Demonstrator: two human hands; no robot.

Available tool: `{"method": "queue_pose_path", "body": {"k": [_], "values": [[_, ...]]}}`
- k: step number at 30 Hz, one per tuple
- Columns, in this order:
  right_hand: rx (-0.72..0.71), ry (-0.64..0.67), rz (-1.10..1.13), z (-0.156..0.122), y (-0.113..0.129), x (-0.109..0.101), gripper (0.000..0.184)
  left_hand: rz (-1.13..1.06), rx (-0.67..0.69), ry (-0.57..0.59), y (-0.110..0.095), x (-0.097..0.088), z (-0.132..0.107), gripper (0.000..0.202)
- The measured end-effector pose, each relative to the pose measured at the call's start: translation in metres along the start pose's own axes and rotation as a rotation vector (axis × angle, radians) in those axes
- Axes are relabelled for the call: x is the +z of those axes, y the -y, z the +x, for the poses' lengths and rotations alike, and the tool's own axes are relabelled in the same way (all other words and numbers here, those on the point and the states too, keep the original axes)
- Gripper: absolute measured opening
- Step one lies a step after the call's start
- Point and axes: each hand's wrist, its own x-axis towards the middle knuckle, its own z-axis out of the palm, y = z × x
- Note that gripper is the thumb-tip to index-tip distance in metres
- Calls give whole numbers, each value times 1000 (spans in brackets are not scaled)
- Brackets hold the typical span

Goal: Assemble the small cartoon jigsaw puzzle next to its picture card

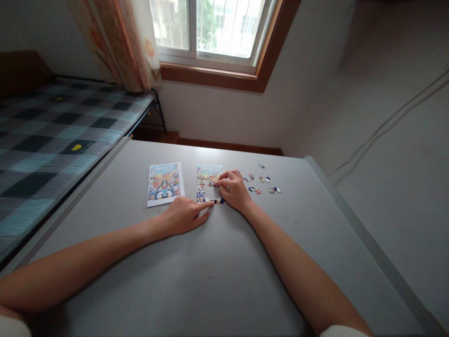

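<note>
The right grip bends its fingers over the partly assembled jigsaw puzzle, which lies flat beneath and just left of those fingertips; whether they pinch a piece I cannot tell. The left grip holds nothing: its index finger points out to the puzzle's lower edge, thumb apart below. The puzzle looks like thin printed card, so it should be light and fairly stiff piece by piece, yet weak at the joints; lifted by one corner it would likely come apart. Single pieces are best taken by opposite edges, sparing the knobs, while the border is steadied flat. Right of the right grip lie loose jigsaw pieces, small, knobbed and multicoloured. Beyond the left grip rests a flat, white-bordered Bluey picture sheet. The pale grey bench under both grips looks smooth, so pieces may slide easily.
</note>
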Motion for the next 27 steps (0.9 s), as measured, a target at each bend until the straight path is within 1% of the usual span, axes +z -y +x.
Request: {"method": "queue_pose_path", "body": {"k": [9, 15, 20, 27], "values": [[-42, 77, 10, 1, 5, -4, 21, -18, 1, -4, -1, -1, 0, 34], [-46, 93, 27, 1, 5, -4, 22, -16, 8, -7, 0, 0, 0, 34], [-68, 80, 39, 0, 2, -2, 21, -17, -2, 7, 0, 0, 0, 34], [-68, 81, 45, 1, 4, -3, 22, -13, 3, -10, -1, 0, 1, 33]]}}
